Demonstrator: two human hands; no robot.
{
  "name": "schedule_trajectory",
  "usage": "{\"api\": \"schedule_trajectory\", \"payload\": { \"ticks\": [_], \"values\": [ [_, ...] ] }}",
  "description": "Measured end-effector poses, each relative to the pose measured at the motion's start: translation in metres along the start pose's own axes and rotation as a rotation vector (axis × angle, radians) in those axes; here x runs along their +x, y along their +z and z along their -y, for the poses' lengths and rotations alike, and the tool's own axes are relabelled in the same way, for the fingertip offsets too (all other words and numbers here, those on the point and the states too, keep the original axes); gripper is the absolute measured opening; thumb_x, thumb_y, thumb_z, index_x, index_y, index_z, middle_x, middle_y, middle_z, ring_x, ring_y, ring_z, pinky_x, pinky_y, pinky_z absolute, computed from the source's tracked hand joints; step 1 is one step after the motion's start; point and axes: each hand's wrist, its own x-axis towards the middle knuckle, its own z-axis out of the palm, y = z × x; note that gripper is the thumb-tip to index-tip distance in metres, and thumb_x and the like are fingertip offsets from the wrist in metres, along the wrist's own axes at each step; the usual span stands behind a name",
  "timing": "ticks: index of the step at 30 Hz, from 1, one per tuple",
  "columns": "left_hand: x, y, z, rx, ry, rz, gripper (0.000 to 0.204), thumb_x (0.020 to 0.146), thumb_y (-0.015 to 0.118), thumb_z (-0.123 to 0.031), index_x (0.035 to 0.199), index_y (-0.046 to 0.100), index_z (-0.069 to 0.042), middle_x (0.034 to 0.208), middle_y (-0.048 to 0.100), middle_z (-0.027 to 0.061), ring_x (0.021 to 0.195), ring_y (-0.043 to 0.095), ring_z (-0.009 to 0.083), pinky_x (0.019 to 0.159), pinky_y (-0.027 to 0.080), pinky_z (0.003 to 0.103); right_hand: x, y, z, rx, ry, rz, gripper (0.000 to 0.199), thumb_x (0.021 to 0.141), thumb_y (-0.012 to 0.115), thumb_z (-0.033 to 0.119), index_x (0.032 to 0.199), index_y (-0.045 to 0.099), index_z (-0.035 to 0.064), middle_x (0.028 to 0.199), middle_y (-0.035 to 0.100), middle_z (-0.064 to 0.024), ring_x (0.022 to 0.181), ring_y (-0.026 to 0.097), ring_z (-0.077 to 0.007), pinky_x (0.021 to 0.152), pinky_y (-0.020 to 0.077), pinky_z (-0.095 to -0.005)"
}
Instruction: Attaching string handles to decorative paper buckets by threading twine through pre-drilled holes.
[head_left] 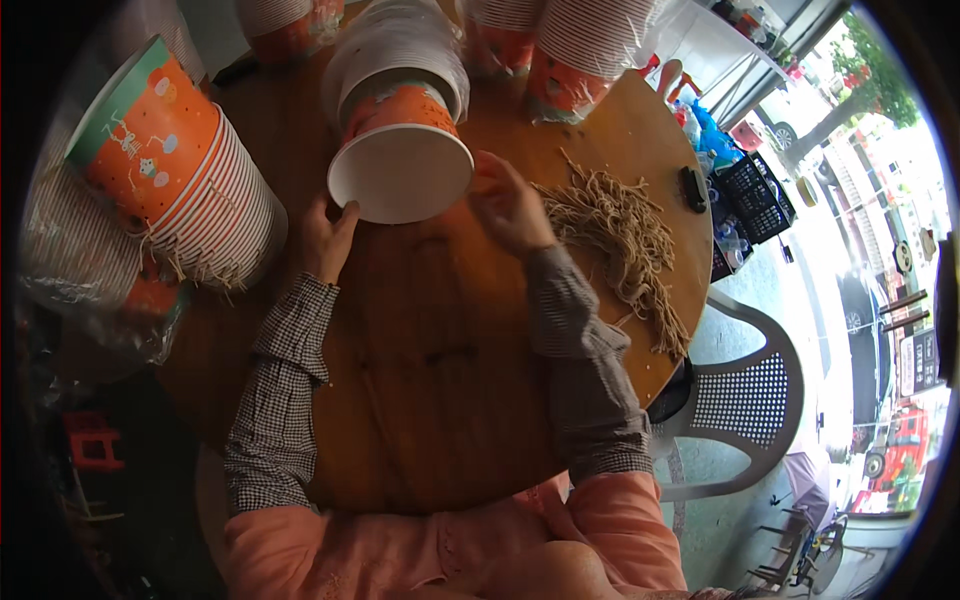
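An orange paper bucket (400, 176) lies tilted at the far middle of the table, its white round mouth toward me. Its other end sits against a plastic-wrapped stack of white buckets (395, 40). At the lower left rim, the thumb and fingers of my left hand (328, 240) close on the edge. My right hand (510, 208) is beside the right rim with curled fingers, slightly blurred; what they may hold is hidden. Right of that hand, a loose heap of tan twisted paper cords (620, 235) spreads over the wooden table (430, 400).
A tall nested stack of orange-and-green buckets (185, 170) leans at the left, with cord ends at its lower side. More wrapped buckets (590, 55) stand at the back. A small black object (692, 188) lies by the right edge. A grey plastic chair (745, 395) stands to the right.
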Motion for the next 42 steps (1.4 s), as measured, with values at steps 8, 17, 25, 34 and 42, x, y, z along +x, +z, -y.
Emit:
{"api": "schedule_trajectory", "payload": {
  "ticks": [8,17,25,34,42],
  "values": [
    [-0.026,-0.020,-0.008,0.130,-0.115,0.185,0.039,0.080,0.069,-0.031,0.093,0.062,0.005,0.092,0.065,0.0193,0.085,0.062,0.0275,0.074,0.048,0.038,-0.079,-0.132,0.049,-0.423,0.171,-0.111,0.019,0.083,0.064,0.012,0.099,0.068,0.0039,0.084,0.067,-0.0118,0.078,0.066,-0.0206,0.073,0.0509,-0.0316],
    [-0.052,-0.049,0.005,0.240,-0.053,0.235,0.046,0.084,0.067,-0.040,0.077,0.060,0.004,0.069,0.060,0.0174,0.060,0.058,0.0213,0.054,0.043,0.035,-0.123,-0.143,0.009,-0.694,-0.004,0.174,0.015,0.084,0.062,0.016,0.096,0.070,0.0107,0.102,0.061,-0.0068,0.093,0.061,-0.0283,0.079,0.0494,-0.0363],
    [-0.100,-0.056,-0.019,0.002,0.089,0.305,0.036,0.089,0.065,-0.030,0.073,0.058,0.002,0.059,0.058,0.0086,0.052,0.056,0.0145,0.049,0.040,0.028,-0.137,-0.096,-0.007,-0.932,-0.113,0.142,0.017,0.086,0.053,0.007,0.099,0.063,0.0073,0.096,0.055,-0.0119,0.090,0.058,-0.0314,0.073,0.0505,-0.0376],
    [-0.128,-0.018,-0.064,-0.446,-0.311,0.542,0.035,0.101,0.044,-0.030,0.078,0.057,-0.006,0.062,0.054,0.0003,0.050,0.049,0.0058,0.046,0.039,0.021,-0.095,0.033,0.078,-0.419,-0.240,0.362,0.008,0.088,0.055,0.008,0.094,0.053,0.0021,0.089,0.058,-0.0141,0.076,0.059,-0.0326,0.065,0.0484,-0.0394],
    [-0.129,-0.016,-0.055,-0.201,-0.004,0.415,0.027,0.095,0.053,-0.021,0.079,0.056,0.000,0.063,0.055,0.0065,0.056,0.053,0.0121,0.051,0.042,0.030,-0.101,0.042,0.054,-0.307,-0.219,0.415,0.006,0.088,0.056,0.007,0.093,0.055,0.0026,0.078,0.057,-0.0109,0.063,0.060,-0.0242,0.058,0.0483,-0.0342]
  ]
}}
